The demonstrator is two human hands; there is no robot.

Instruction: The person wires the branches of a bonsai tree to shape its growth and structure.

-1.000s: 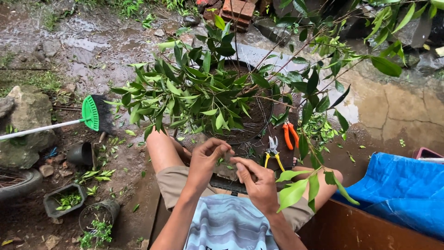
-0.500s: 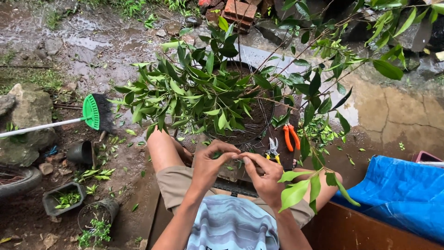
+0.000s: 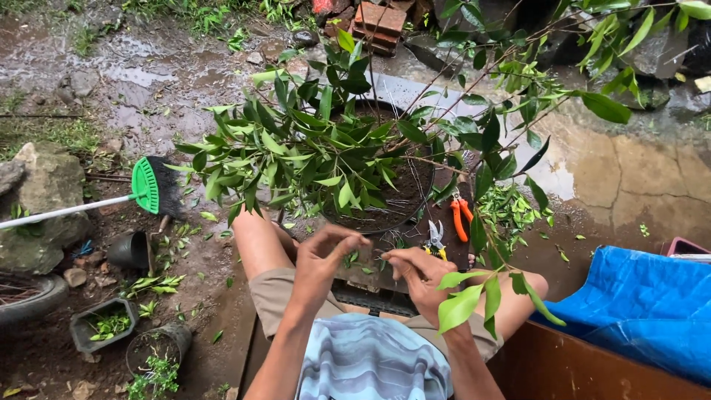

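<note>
A leafy potted plant (image 3: 311, 155) grows from a round black pot (image 3: 415, 215) of dark soil between my bare knees. My left hand (image 3: 326, 259) is raised just below the foliage, fingertips pinched on a thin green twig. My right hand (image 3: 415, 270) is close beside it, fingers curled on the same thin twig. Two pairs of pruning shears lie by the pot: one yellow-handled (image 3: 435, 241) just past my right hand, one orange-handled (image 3: 461, 216) further back.
A green-headed broom (image 3: 144, 185) lies on wet ground at left. Small black pots with seedlings (image 3: 104, 326) stand lower left, by a tyre (image 3: 22, 296). A blue tarp (image 3: 637, 311) covers a wooden bench at right. Red bricks (image 3: 378, 18) sit at the far top. Cut leaves litter the ground.
Both hands have stayed close together under the leaves, shifting slightly upward and working the twig between their fingertips. The view has tilted a little.
</note>
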